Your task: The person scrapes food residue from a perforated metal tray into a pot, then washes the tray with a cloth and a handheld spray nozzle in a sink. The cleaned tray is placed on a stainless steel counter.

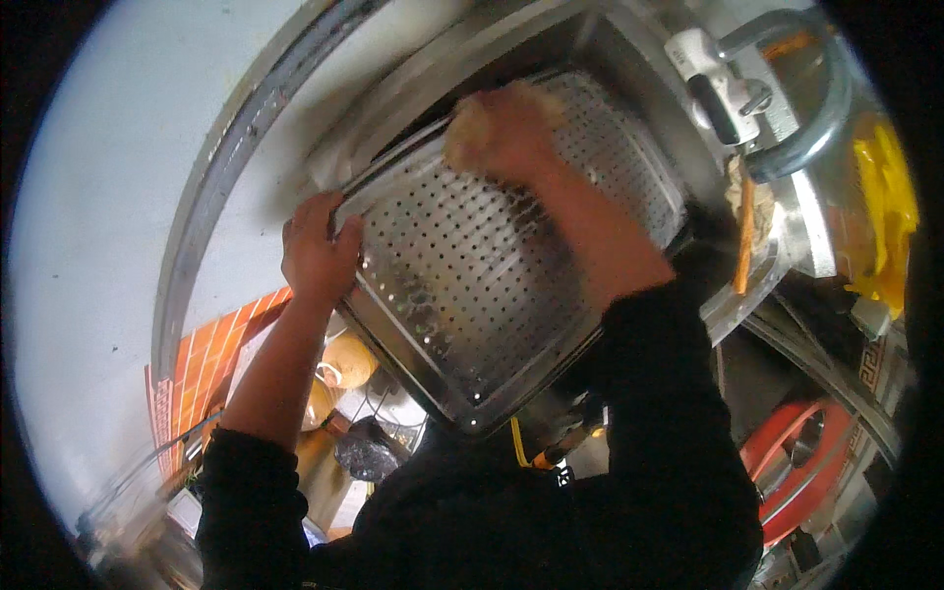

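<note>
A perforated stainless steel tray (472, 265) lies tilted over a metal sink (627, 51), its near corner close to my body. My left hand (321, 251) grips the tray's left corner, thumb on the inner side and fingers over the rim. On the far part of the perforated surface, my right hand (509, 133) is closed on a pale yellowish scrubbing pad or cloth (468, 136), pressed to the metal; motion blur hides its exact kind. The tray's surface looks wet, with small bits near its left edge.
A faucet (800, 147) with a white and black fitting (712, 85) stands at the sink's right. Beside it are a wooden-handled tool (745, 236) and a yellow plastic item (885, 214). A red basin (796, 472) is low at the right; a yellowish container (350, 361) sits below my left hand.
</note>
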A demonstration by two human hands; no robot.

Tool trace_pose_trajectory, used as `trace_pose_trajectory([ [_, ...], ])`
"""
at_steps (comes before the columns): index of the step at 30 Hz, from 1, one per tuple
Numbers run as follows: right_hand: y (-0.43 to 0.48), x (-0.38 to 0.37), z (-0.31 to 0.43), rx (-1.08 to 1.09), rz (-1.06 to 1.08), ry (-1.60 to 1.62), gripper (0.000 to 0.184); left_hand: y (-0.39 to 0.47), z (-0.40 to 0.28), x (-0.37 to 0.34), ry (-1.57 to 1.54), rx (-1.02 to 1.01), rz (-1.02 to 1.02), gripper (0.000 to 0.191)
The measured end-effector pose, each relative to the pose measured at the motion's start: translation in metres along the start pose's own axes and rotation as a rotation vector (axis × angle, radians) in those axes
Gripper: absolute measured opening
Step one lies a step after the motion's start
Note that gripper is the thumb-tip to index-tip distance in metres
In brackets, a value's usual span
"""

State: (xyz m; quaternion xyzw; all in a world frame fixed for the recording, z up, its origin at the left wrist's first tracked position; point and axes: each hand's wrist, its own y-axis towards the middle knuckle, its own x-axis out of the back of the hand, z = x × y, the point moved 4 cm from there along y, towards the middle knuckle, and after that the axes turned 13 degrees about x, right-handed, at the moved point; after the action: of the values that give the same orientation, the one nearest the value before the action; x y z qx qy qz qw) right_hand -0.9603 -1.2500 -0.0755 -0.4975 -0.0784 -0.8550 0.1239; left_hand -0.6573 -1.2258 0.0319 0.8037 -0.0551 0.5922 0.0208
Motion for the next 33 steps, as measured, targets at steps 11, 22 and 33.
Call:
trace_pose_trajectory([
  [11, -0.011, 0.008, -0.041, 0.016, -0.165, 0.010, 0.051, 0.004, 0.013, -0.006, -0.089, 0.078, 0.036, 0.027],
  [22, 0.007, -0.017, -0.009, -0.092, -0.371, -0.155, 0.071, 0.010, 0.036, -0.014, -0.371, 0.165, 0.028, 0.051],
  [33, 0.016, -0.028, 0.239, 0.280, -0.134, 0.175, 0.060, 0.018, 0.044, -0.017, -0.863, 0.380, 0.132, 0.042],
])
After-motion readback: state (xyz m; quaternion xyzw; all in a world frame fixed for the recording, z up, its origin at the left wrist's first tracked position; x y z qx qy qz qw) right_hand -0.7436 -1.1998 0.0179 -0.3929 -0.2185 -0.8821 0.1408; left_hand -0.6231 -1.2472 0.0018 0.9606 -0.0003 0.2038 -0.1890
